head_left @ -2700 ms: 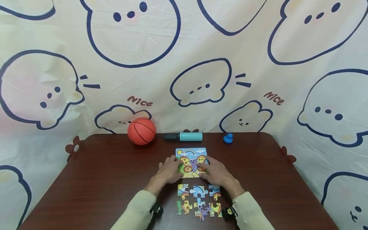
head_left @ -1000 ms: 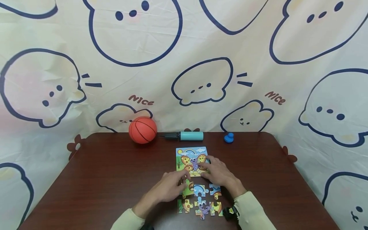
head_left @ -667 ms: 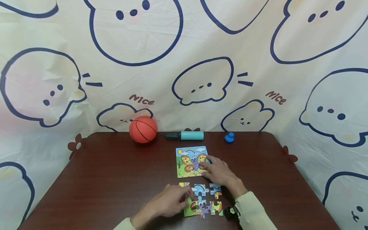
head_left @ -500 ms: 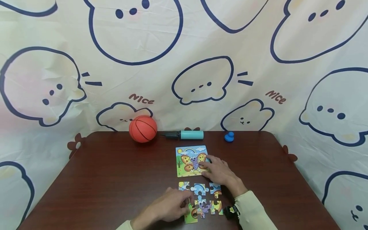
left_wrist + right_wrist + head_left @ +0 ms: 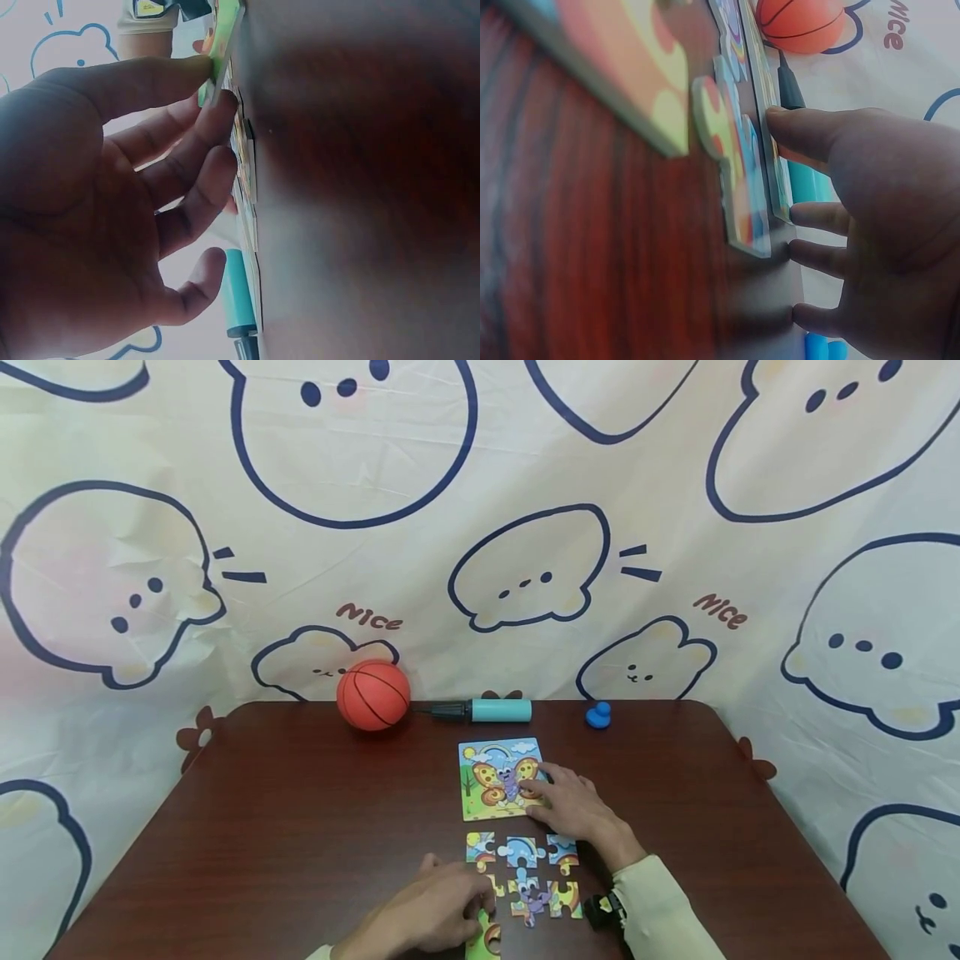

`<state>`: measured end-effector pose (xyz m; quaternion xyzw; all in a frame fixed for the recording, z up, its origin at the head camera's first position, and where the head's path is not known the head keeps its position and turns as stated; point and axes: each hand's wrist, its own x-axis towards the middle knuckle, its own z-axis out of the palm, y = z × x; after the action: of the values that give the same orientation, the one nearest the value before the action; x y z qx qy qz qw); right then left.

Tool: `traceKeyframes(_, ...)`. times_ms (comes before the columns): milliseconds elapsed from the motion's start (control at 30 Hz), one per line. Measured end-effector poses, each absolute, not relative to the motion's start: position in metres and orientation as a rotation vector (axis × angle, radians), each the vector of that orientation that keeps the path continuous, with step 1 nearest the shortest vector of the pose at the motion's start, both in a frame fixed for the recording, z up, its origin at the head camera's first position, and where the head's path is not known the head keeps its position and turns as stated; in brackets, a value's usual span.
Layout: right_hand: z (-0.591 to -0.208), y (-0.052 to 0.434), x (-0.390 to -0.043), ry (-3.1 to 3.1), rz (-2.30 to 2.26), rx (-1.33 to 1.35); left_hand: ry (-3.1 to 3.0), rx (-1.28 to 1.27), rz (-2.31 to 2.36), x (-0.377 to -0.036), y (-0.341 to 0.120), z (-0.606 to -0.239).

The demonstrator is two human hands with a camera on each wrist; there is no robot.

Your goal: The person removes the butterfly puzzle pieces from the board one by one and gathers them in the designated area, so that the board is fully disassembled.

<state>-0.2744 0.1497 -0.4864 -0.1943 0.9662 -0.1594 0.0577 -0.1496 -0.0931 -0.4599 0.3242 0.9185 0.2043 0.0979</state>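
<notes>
Down at 6 o'clock, close to the person, the left hand (image 5: 427, 917) pinches a green puzzle piece (image 5: 483, 937) between thumb and fingers. In the left wrist view the green piece (image 5: 223, 45) sits at the fingertips (image 5: 196, 67), with its edge on the brown table (image 5: 285, 827).

Just past it, a little toward 1 o'clock, lie the loose puzzle pieces (image 5: 525, 870), set in rows and close together. One shows a rainbow and one shows a purple bug.

Next, farther out at 12 o'clock, lies the picture board (image 5: 495, 777) with a butterfly on it. The right hand (image 5: 573, 806) rests on the right side of this board. Its fingers are nearly straight and spread wide, pressing the board flat. In the right wrist view one fingertip (image 5: 795, 127) touches the edge of the board (image 5: 769, 127).

Far back at 11 o'clock sits an orange ball (image 5: 372, 695), near the table's far edge. Just right of it lies a teal pump (image 5: 487, 711), with its black end pointing at the ball. At 1 o'clock is a small blue duck (image 5: 597, 716), well apart from the pump. Behind all of it hangs a cloth with cartoon animals (image 5: 525, 568).
</notes>
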Motion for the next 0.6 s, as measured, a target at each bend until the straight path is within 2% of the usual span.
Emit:
traceKeyframes(333,-0.487,0.152,-0.275,2.93,-0.497,-0.596,2.742,0.929,0.621,-0.152,-0.095,-0.46)
traceKeyframes(600,-0.488,0.151,-0.274,2.937,-0.479,-0.601,2.897,0.846,0.697,-0.177,-0.092,-0.459)
